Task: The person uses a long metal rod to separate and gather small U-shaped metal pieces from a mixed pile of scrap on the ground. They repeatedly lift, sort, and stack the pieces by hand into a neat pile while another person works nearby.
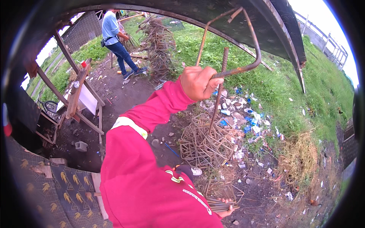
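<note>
My left hand (197, 81) is raised at arm's length in a red sleeve and is closed around a rusty bent rebar stirrup (243, 49), held up in the air. The stirrup's straight leg hangs down toward a heap of similar bent rebar stirrups (205, 146) on the dirt. Low at the bottom edge, my right hand (227, 212) grips a bundle of straight rebar rods (219, 204); only its fingers show past my red torso.
A person in a blue shirt (112, 30) stands at the back beside a tall stack of rebar pieces (157, 41). A wooden trestle frame (78, 93) stands left. Litter (243, 114) and grass (289, 76) lie right. A patterned cloth (64, 193) is bottom left, and a dark roof edge (273, 34) curves overhead.
</note>
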Demonstrator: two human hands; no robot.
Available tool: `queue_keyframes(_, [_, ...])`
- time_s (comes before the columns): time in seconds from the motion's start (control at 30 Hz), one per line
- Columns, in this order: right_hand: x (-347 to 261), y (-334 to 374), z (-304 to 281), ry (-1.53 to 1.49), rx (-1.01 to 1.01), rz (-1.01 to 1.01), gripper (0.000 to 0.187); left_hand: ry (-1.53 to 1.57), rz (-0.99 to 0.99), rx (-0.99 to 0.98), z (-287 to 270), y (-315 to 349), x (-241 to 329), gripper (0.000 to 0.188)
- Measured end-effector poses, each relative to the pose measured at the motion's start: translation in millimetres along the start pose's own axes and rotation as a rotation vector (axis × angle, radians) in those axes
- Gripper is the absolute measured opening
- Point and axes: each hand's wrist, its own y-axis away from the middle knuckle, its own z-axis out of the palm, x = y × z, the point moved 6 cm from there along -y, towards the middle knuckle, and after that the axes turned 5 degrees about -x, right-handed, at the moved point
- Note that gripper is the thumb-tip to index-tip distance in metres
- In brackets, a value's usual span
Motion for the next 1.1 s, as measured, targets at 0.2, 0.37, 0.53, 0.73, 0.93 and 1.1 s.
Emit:
queue_keyframes(0.2, [-1,33,-39,0.030,0.104,-0.053,0.031,0.118,0.221,0.051,-26,-42,56,0.028])
queue_keyframes(0.37, [-10,58,-59,0.072,0.155,-0.097,0.043,0.379,0.272,0.021,12,-44,136,0.033])
queue_keyframes(0.53, [-7,79,-66,0.090,0.237,-0.114,0.045,0.843,-0.110,-0.229,101,15,202,0.035])
queue_keyframes(0.73, [-9,100,-87,0.062,0.334,-0.194,0.048,1.144,-0.594,-0.866,226,201,301,0.034])
queue_keyframes(0.93, [-10,125,-120,0.013,0.499,-0.301,0.052,1.017,-0.461,-1.239,242,365,405,0.026])
queue_keyframes(1.1, [-1,144,-127,-0.086,0.503,-0.284,0.058,1.231,-0.196,-1.320,203,404,462,0.016])
